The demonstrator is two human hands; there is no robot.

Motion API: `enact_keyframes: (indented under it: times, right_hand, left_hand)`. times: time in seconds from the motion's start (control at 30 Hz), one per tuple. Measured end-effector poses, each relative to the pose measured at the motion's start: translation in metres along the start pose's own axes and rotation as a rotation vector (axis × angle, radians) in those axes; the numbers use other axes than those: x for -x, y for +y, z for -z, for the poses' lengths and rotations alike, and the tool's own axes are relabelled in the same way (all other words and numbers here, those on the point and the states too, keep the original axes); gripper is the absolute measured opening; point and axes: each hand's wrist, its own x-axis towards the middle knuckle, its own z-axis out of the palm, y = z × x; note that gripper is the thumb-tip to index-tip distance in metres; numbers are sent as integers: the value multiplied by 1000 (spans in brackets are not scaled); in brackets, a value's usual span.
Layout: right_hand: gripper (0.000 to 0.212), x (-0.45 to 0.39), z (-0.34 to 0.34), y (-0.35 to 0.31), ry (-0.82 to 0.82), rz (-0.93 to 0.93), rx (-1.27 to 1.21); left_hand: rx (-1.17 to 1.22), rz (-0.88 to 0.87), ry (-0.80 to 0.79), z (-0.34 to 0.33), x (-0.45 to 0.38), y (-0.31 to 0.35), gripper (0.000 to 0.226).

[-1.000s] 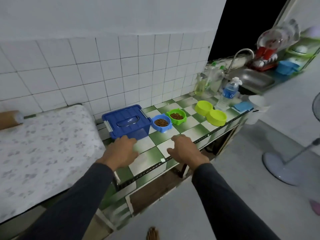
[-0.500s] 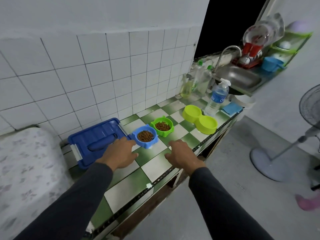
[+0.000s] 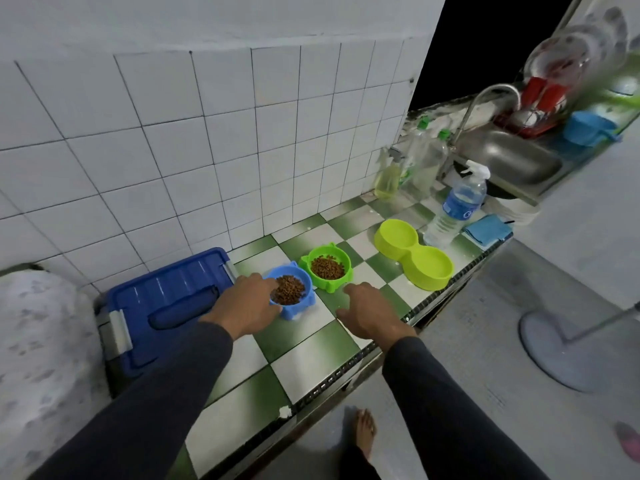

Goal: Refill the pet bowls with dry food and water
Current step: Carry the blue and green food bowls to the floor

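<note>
A blue bowl (image 3: 302, 308) and a green bowl (image 3: 333, 284), both holding brown dry food, stand side by side on the green-and-white tiled counter (image 3: 301, 344). My left hand (image 3: 247, 303) is on the blue bowl's left side, fingers over its rim and thumb along its front wall. My right hand (image 3: 367, 311) lies open on the counter, fingertips just short of the green bowl. Further right sit a lime double bowl (image 3: 394, 233), dry and bare inside, and behind it an upright water bottle (image 3: 457, 209).
A closed blue storage box (image 3: 166, 306) lies left of the bowls. A blue cloth (image 3: 488, 230), spray bottles (image 3: 391, 174), a steel sink (image 3: 512, 161) and a dish rack lie to the right. A fan base (image 3: 581, 348) stands on the floor; a patterned cover (image 3: 34, 358) is at left.
The view has swung right and closer to the bowls. My left hand moved from the storage box's front to the blue bowl's rim. My right hand slid toward the green bowl.
</note>
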Motion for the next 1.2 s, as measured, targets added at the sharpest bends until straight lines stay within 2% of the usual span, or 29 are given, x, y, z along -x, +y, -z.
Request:
enact_keyframes:
  times: [0.37,0.8,0.97,1.2]
  right_hand:
    - [47,-109,27,47,-79,168,35]
    - [53,-199,22,90,-290,272,47]
    - [53,-215,11,93,-341,281,32]
    - [54,-228,-8,86,-339,190,-111]
  left_hand:
    - [60,172,18,-15,-73,25,50]
    - [227,535,86,-63,-113,60,42]
    - [321,655,128,-88,-115,61,43]
    - [496,807,172,-112,-117,54,48]
